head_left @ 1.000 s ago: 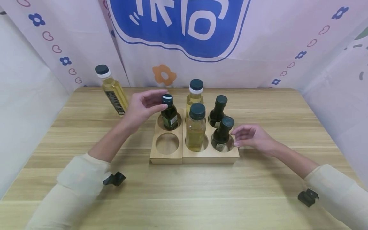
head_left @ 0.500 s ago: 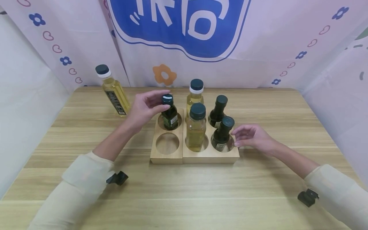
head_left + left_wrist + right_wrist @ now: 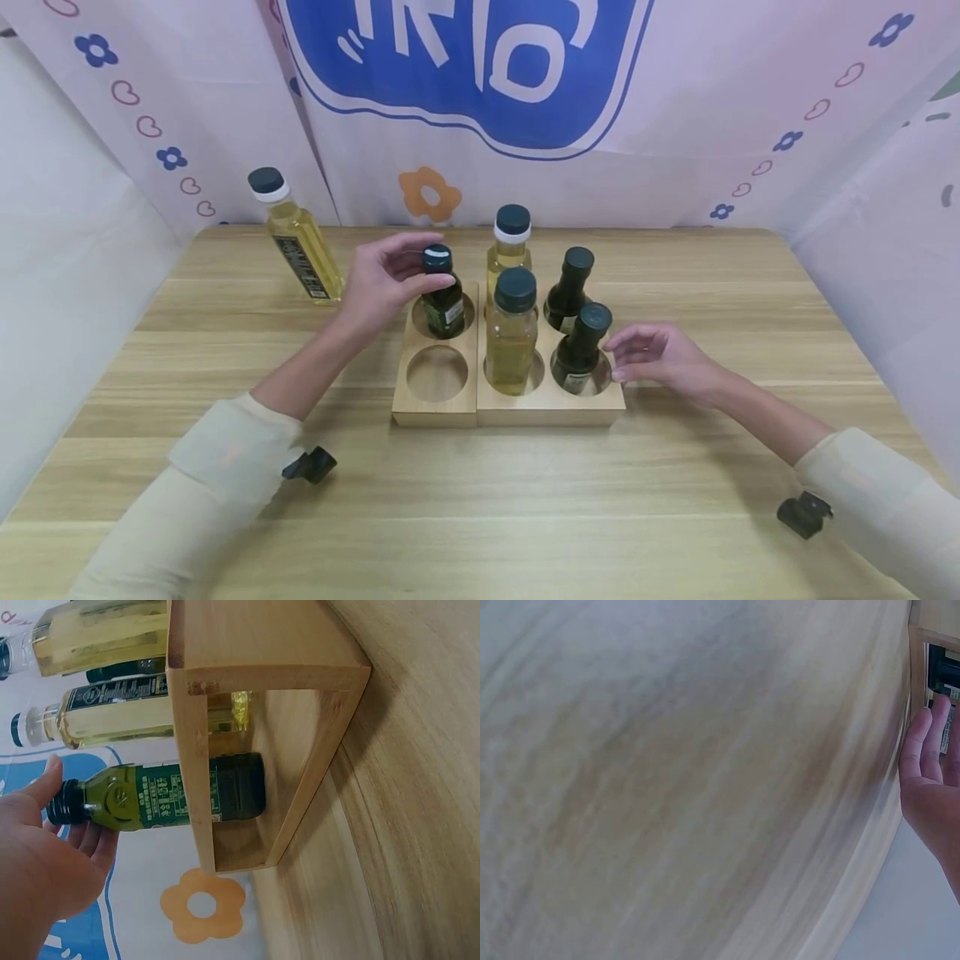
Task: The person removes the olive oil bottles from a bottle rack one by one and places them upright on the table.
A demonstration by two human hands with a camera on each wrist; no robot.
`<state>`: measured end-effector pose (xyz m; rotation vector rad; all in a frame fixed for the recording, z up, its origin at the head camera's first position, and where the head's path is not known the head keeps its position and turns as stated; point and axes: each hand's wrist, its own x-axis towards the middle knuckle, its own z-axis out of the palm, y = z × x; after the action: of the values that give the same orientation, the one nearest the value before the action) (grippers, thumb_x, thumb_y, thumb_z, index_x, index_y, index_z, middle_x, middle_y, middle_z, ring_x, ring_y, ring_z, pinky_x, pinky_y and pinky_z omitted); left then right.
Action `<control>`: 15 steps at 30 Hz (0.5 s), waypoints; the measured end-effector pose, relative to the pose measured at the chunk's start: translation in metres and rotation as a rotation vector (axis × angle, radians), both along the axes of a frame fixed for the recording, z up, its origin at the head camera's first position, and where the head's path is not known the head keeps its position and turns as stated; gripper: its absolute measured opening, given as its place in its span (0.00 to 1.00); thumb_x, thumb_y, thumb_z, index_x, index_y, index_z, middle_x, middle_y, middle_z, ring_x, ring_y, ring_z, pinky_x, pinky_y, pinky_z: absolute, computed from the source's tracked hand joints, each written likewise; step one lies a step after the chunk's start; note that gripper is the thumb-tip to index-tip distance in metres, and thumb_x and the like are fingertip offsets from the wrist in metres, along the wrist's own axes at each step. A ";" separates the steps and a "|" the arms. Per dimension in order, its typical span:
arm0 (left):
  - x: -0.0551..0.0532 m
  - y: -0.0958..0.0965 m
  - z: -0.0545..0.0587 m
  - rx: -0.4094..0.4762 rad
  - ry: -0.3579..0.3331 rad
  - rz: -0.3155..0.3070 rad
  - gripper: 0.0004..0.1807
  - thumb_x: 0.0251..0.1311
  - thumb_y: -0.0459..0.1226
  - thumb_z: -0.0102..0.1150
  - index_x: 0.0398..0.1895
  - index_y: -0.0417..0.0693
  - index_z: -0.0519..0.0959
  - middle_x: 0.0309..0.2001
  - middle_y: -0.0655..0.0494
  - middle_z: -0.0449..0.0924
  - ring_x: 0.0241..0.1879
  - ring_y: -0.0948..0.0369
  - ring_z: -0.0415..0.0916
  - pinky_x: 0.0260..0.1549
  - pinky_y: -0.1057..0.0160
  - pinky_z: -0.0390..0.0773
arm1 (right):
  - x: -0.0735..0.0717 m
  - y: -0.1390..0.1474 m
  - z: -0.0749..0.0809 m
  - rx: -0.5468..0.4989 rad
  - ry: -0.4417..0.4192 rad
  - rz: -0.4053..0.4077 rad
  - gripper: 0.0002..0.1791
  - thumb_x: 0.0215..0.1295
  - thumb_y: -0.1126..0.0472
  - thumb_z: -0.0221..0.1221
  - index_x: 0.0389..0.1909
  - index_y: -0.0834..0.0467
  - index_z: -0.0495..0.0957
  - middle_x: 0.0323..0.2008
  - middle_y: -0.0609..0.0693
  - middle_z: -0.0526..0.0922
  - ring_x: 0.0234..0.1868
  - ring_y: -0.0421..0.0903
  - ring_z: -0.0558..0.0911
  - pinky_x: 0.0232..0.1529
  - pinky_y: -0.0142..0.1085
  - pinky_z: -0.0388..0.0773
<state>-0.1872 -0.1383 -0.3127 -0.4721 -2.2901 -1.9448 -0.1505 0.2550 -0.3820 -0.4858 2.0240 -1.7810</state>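
Observation:
My left hand is around the cap of a small dark green bottle, thumb in front and fingers behind, with space between palm and cap. In the left wrist view, straight thumb and loose fingers lie beside the black cap of this green bottle. It stands in the rear hole of a narrow wooden rack. Beside the right end of a wider wooden rack, my right hand has its fingers loosely bent, fingertips close to a dark bottle with a green cap. Nothing is held there.
A clear bottle of yellow oil stands in the wider rack, with another yellow oil bottle behind it and a second dark bottle at rear right. Left of the racks, a tall oil bottle stands on the wooden table.
My left hand has moved slightly right, its thumb now reaching further across the small green bottle's neck. The bottle stays in place. My right hand has not moved.

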 end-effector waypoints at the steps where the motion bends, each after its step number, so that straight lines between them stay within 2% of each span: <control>1: 0.000 0.001 0.000 0.001 0.004 0.007 0.27 0.55 0.22 0.74 0.59 0.31 0.80 0.53 0.36 0.84 0.45 0.64 0.85 0.52 0.66 0.87 | 0.000 0.000 0.000 0.000 0.001 0.000 0.21 0.57 0.80 0.66 0.46 0.54 0.84 0.42 0.48 0.86 0.44 0.43 0.85 0.45 0.34 0.89; 8: 0.001 0.004 0.000 -0.010 0.043 0.046 0.26 0.53 0.23 0.76 0.57 0.31 0.81 0.52 0.39 0.83 0.45 0.63 0.83 0.52 0.67 0.86 | 0.000 -0.001 0.000 -0.010 -0.004 0.002 0.21 0.57 0.80 0.66 0.46 0.55 0.84 0.42 0.48 0.86 0.44 0.44 0.85 0.46 0.34 0.89; 15: 0.000 0.005 -0.003 -0.007 0.070 0.072 0.23 0.53 0.23 0.76 0.54 0.28 0.82 0.50 0.37 0.84 0.42 0.65 0.84 0.49 0.67 0.87 | 0.000 0.000 0.000 -0.012 -0.004 0.004 0.20 0.57 0.80 0.66 0.46 0.56 0.84 0.42 0.48 0.86 0.44 0.44 0.85 0.46 0.34 0.89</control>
<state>-0.1871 -0.1334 -0.3161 -0.4448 -2.2394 -1.8575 -0.1500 0.2545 -0.3819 -0.4895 2.0091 -1.7916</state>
